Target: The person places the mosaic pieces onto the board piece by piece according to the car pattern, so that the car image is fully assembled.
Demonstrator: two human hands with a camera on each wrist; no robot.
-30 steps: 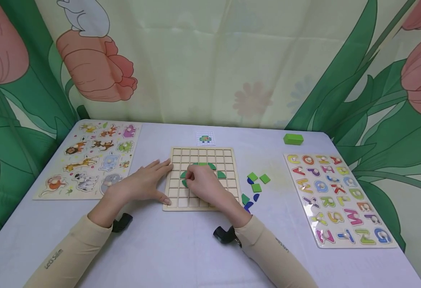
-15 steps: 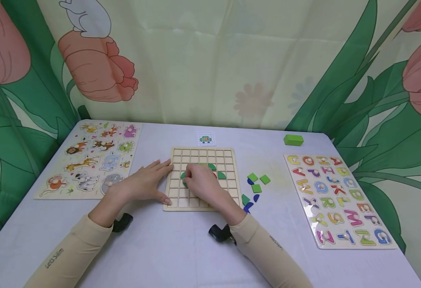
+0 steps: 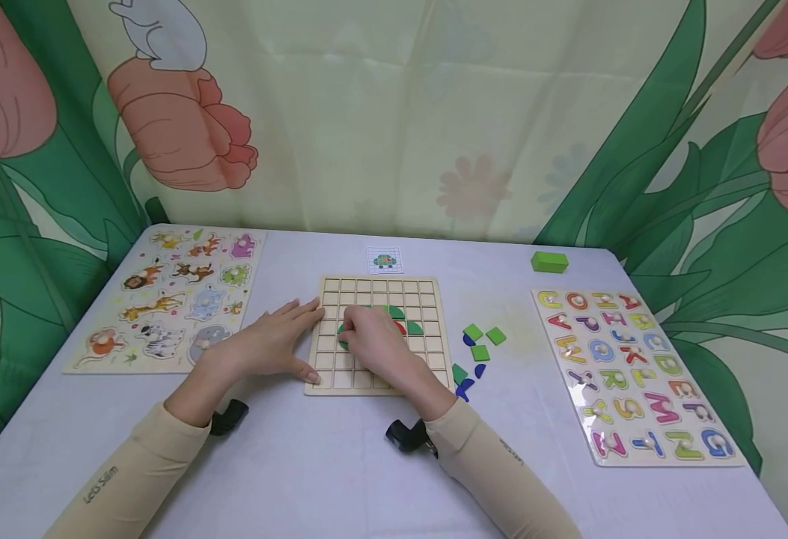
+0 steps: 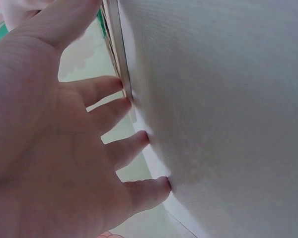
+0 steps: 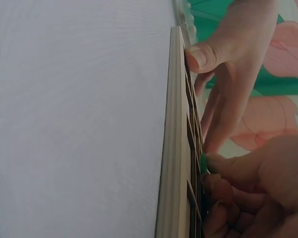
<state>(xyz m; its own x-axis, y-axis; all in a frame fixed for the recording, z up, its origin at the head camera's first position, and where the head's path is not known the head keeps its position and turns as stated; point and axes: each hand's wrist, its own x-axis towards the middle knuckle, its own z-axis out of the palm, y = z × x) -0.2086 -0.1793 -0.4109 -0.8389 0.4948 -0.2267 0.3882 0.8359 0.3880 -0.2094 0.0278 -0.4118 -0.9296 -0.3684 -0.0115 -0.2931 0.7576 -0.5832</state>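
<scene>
A wooden grid board lies in the middle of the table. My left hand lies flat beside it, with spread fingers touching the board's left edge. My right hand rests on the board with its fingers curled round a dark green piece at the left of the pattern. Other green pieces and a bit of a red piece show beyond the knuckles. The hand hides the rest of the pattern.
Loose green squares and blue pieces lie right of the board. A small picture card sits behind it. An animal puzzle lies at the left, an alphabet puzzle at the right, a green block at the back right.
My right hand has slid slightly left and toward me on the board, uncovering a red piece. The left hand has stayed put.
</scene>
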